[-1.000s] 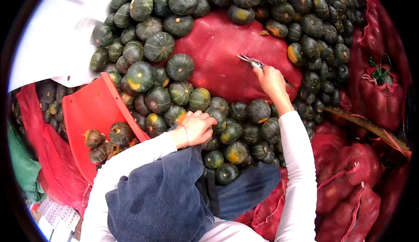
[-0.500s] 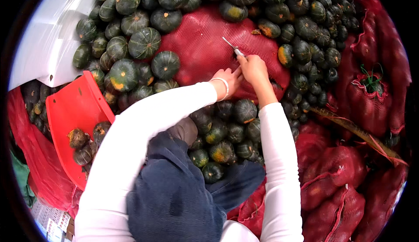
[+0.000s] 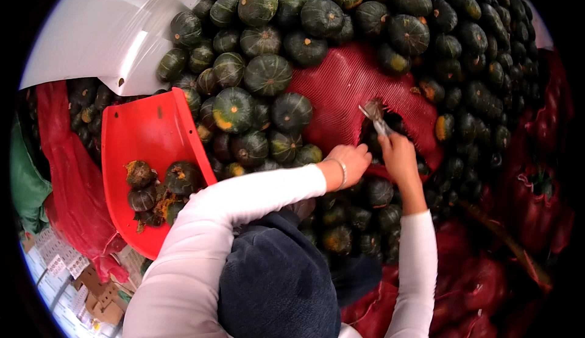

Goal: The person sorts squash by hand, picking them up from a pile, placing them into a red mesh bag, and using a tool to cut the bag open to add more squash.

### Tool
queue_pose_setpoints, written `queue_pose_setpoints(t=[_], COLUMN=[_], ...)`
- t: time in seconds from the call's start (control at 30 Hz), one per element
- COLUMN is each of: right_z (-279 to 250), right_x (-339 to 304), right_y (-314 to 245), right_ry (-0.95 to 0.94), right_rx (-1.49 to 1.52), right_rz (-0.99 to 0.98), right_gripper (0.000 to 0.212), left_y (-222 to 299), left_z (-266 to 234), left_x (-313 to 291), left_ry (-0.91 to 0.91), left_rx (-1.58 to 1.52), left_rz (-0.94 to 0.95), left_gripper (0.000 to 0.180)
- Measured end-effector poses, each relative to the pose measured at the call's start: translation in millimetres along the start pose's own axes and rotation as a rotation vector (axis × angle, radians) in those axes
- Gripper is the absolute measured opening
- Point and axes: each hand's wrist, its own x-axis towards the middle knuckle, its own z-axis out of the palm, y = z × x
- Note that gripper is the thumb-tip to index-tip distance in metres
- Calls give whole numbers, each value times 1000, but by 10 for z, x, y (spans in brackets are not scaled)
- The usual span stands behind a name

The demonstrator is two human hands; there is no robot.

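Red mesh sack (image 3: 335,88) gapes amid green squashes (image 3: 268,75).
I see its opening (image 3: 397,120) just far of the nearer right hand (image 3: 397,154), fingers around metal shears (image 3: 376,117) pointing far-left; the left hand's (image 3: 348,160) grip I cannot tell.

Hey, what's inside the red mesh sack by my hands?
The red mesh sack gapes beside the right hand, showing dark green squash; the rest is covered and can't be seen.

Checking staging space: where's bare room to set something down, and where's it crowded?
Bare: upper red tray, between its top rim and the battered squashes; red mesh, between green squashes and scissors, though bulging. Crowded: squashes packed around the mesh, and its opening, near left hand and right hand.
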Motion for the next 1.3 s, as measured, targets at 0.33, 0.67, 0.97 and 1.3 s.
queue_pose_setpoints(t=[0.33, 0.67, 0.97, 1.3], right_z=[66, 240, -178, -115], right_x=[649, 417, -164, 362], right_y=[-466, -1744, -1036, -640], right_ry=[-46, -42, 153, -123], right_rx=[11, 459, 582, -72], right_rz=[20, -297, -214, 6], right_gripper=[40, 27, 26, 22], left_y=[-47, -74, -1226, -688], left_z=[172, 93, -437, -560], left_x=[40, -155, 121, -320], left_ry=[-136, -245, -208, 78], left_rx=[48, -81, 324, -4], left_rz=[141, -39, -78, -14], left_gripper=[27, 41, 20, 11])
